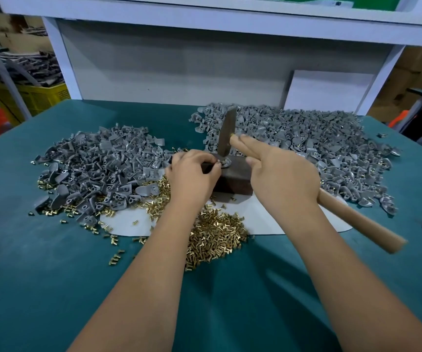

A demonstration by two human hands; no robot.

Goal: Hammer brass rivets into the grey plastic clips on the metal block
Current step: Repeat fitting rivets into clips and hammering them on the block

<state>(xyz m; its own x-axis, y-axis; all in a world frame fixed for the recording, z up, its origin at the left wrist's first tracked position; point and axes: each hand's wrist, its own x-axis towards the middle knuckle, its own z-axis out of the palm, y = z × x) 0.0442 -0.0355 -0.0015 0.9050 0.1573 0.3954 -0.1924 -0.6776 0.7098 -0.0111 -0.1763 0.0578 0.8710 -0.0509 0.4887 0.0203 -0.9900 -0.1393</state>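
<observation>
Nearest, at lower centre, lie loose brass rivets (215, 232); beyond them the left hand (192, 174) pinches a grey clip (223, 162) on the metal block (232, 179). Right hand (281, 179) grips the hammer (226, 133), two fingers extended, head resting on the clip: seemingly mid-strike. Next comes a fresh clip. Rivet seating is hidden.

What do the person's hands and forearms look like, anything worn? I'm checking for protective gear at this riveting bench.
Nothing worn that shows. The left hand and right hand are bare, with no gloves, and I see no rings. Both forearms are bare as far as the frame's lower edge, with no sleeves, watch or wristband visible.
</observation>
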